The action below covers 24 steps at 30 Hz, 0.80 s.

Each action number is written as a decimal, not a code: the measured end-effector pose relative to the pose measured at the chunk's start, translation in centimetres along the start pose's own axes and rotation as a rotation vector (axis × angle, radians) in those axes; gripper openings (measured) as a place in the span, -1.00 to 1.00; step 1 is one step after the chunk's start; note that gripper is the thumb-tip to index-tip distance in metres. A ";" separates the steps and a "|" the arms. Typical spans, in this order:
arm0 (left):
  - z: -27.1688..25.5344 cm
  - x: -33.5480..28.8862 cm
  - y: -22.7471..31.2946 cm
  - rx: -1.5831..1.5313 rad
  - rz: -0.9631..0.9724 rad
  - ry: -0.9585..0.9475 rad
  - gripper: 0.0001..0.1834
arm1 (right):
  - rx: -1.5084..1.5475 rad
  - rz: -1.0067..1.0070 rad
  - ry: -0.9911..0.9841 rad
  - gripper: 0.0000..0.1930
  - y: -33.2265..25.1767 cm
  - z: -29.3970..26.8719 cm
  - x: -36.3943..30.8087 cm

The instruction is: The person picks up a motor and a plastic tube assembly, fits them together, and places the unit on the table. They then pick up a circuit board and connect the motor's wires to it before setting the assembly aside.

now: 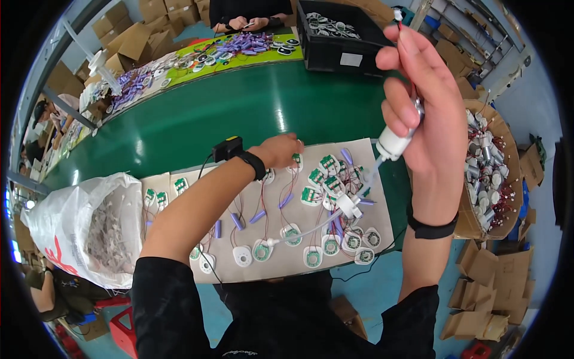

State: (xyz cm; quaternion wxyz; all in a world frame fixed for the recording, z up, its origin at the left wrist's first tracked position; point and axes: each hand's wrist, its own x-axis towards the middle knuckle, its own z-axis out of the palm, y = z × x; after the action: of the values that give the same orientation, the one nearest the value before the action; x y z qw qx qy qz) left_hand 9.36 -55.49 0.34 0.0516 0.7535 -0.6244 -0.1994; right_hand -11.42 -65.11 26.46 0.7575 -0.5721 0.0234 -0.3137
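Right hand (pixel 435 99) grasps white-capped cylinder (pixel 393 143), long axis slanting down-left; green circuit board (pixel 296 160) sits lower left, at fingertips of the nearer left hand (pixel 280 151); its grip, cannot tell.

I can read nothing from here: a white label (pixel 351 59) on the black bin (pixel 320 55), red print (pixel 64 261) on the white bag (pixel 66 206), pale script (pixel 240 353) on the shirt (pixel 275 320).

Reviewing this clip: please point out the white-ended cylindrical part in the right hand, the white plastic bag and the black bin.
White-ended cylindrical part (pixel 393 142): head view, on its white end.
White plastic bag (pixel 63 206): head view, on its outer side.
Black bin (pixel 323 57): head view, on its near wall.
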 end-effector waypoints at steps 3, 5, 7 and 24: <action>0.3 0.3 -1.0 -0.056 0.081 0.087 -0.54 | 0.033 -0.013 -0.156 -0.71 0.3 -1.5 3.2; -1.1 -0.7 -0.7 -0.200 -0.037 0.104 -0.50 | -0.026 0.015 -0.063 -0.75 0.1 0.3 4.6; -2.8 -1.9 -1.5 -0.265 -0.114 0.193 -0.48 | -0.114 0.016 -0.017 -0.79 0.9 0.4 6.6; -4.5 -7.3 -8.2 -1.351 -0.549 0.756 -0.57 | -0.438 0.387 -0.132 -0.83 24.5 -2.3 9.8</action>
State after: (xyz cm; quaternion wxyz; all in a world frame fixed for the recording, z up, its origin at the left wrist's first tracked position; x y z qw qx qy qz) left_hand 17.54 -47.51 3.53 0.6504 0.7022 -0.1038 -0.2704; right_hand 6.49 -68.38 7.28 0.6618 -0.7258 0.1498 -0.1131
